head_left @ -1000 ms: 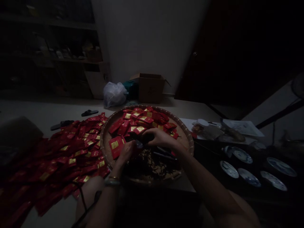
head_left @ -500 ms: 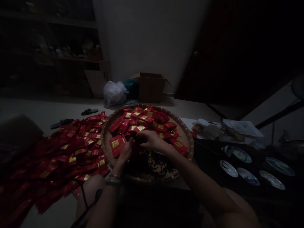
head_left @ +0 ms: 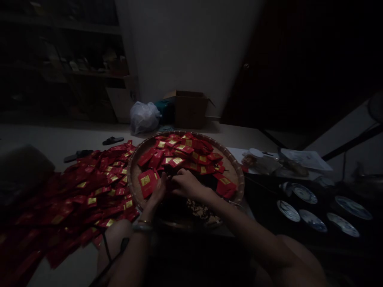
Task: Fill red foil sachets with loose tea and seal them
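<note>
My left hand (head_left: 158, 192) and my right hand (head_left: 189, 185) come close together over a round woven bamboo tray (head_left: 239, 172). Between them is a dark red packet (head_left: 169, 189), largely lost in shade, which my left hand grips from the side. The fingers of my right hand are curled in a pinch beside it; what they hold is hidden. Red packets with gold labels (head_left: 177, 161) are heaped across the tray's far half. One larger red packet (head_left: 147, 181) lies left of my left hand. Below my right hand are loose pale brown dried pieces (head_left: 198, 209).
Many more red packets (head_left: 98, 187) cover the floor at the left, near dark slippers (head_left: 113, 140). Behind the tray stand a white plastic bag (head_left: 145, 117) and an open cardboard box (head_left: 191, 111). Blue-and-white dishes (head_left: 312, 221) lie on a dark surface at the right.
My right hand has dropped slightly and turned, its fingers now lower beside the packet. My left hand has shifted a little, with its thumb raised. The heaps look the same.
</note>
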Demonstrator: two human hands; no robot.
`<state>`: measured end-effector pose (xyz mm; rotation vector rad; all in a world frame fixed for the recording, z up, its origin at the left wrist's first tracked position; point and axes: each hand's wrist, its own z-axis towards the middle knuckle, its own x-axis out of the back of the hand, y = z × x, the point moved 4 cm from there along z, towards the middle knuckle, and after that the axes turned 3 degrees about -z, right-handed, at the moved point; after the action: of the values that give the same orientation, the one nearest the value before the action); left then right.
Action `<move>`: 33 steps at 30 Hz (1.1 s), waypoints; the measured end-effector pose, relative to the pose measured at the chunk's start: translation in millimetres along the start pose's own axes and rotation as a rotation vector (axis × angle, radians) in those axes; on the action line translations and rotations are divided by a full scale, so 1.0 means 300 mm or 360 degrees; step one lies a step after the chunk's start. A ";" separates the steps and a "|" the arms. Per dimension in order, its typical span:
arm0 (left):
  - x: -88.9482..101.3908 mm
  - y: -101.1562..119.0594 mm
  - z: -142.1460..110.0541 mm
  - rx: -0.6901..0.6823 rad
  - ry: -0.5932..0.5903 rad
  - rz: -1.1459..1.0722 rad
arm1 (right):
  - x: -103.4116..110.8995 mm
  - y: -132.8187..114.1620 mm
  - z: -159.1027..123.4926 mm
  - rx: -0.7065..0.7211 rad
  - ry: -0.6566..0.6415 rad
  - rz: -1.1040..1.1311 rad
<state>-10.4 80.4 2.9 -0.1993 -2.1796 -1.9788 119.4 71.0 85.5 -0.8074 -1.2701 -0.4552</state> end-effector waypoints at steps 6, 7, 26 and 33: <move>-0.039 0.018 0.015 -0.0125 -0.0292 -0.0134 | -0.006 0.043 0.005 -0.0091 -0.0137 -0.0409; -0.040 0.021 0.014 -0.0129 -0.0292 -0.0104 | -0.009 0.048 0.004 -0.0087 -0.0178 -0.0442; -0.030 0.093 -0.042 -0.0703 -0.0508 0.0079 | -0.069 0.114 -0.030 0.0198 -0.0124 0.0001; 0.003 0.128 -0.062 -0.0918 -0.0482 0.0524 | -0.079 0.194 -0.107 -0.0016 0.0659 0.0792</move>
<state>-1.6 65.7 42.1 -0.9245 -1.5117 -2.4262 175.2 82.0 44.1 -0.9447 -0.6533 -0.2081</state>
